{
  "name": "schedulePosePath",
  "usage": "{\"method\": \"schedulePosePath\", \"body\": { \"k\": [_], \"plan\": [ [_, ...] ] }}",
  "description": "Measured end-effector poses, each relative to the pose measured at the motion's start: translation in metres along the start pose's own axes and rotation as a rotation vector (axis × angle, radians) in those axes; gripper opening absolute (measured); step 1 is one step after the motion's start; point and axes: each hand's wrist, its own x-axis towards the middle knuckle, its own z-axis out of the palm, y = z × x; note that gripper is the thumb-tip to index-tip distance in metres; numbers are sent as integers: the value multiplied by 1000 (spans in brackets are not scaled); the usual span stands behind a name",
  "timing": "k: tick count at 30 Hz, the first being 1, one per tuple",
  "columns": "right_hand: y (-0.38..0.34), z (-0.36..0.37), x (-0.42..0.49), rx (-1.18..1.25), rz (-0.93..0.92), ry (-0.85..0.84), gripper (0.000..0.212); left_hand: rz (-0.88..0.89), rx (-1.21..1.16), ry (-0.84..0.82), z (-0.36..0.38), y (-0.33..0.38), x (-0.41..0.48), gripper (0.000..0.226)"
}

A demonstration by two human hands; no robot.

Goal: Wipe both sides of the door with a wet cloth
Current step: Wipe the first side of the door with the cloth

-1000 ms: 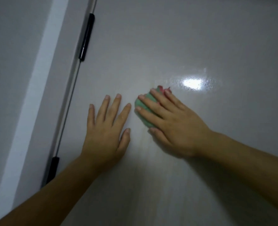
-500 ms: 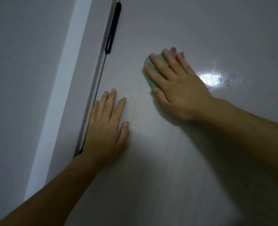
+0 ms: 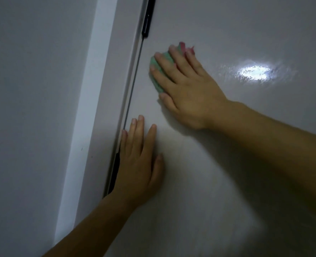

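A: Far left first?
B: Plain grey wall [image 3: 33,89]. Right of it is a pale door frame [image 3: 87,101], slanting from near left to far right.

A: Between frame and door?
B: A thin grey rod [image 3: 134,76] along the door's left edge, with a black sleeve [image 3: 147,17] at its far end. A second black piece [image 3: 116,171] sits nearer, partly hidden by the left hand. Hinge or closer: in this dim light I cannot tell which.

A: Left hand?
B: The left hand [image 3: 138,164] is palm-flat on the door [image 3: 218,191], hard by its left edge. Its fingers [image 3: 140,130] are straight and only slightly spread, the thumb set off to the right. It holds nothing.

A: The cloth?
B: The cloth [image 3: 156,71] is green, with a pink bit poking out past the fingertips on the far side. It lies against the door face, just right of the rod. It is farther off than the left hand and not touching it.

A: Right hand?
B: The right hand [image 3: 188,86] lies flat over the cloth and presses it to the door. Fingers are straight and lightly spread, with green showing between them and at their left. The thumb rests on the door, near side of the cloth. The forearm runs off the right edge.

A: Further right?
B: A bright glare patch [image 3: 254,71] on the door, and the surface around it looks rippled and glossy.
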Motion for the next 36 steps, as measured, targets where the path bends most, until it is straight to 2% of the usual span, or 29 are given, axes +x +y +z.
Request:
{"method": "schedulePosePath", "body": {
  "k": [4,10,15,16,20,21,26,27,31,32,36],
  "plan": [
    [-26,11,-40,-34,-181,-54,65,-1,-26,-44,-1,0,-32,67],
    [-40,14,2,-21,-23,3,66,-8,-25,-50,3,-3,-55,69],
    [-69,24,-57,-47,-260,-67,62,13,-71,-82,-1,-8,-67,67],
    [-63,24,-55,-49,-241,-48,61,16,-72,-85,-1,-9,-67,67],
    [-38,20,-28,-2,97,71,61,9,-57,-86,-1,-10,-67,66],
    [-42,21,-34,2,132,91,61,4,-57,-88,-1,-10,-68,65],
    [-81,36,-119,-15,-59,12,59,-25,-33,-107,-4,-6,-67,64],
    [-71,36,-122,-14,-33,48,58,-36,-27,-107,-4,-4,-67,64],
    [-17,22,-108,40,279,127,61,-80,-24,-107,-3,2,-66,64],
    [-21,22,-112,42,294,127,62,-84,-21,-115,-5,2,-65,64],
    [-63,35,-161,15,-8,29,59,-97,-9,-184,-13,2,-65,66]
  ]
}}
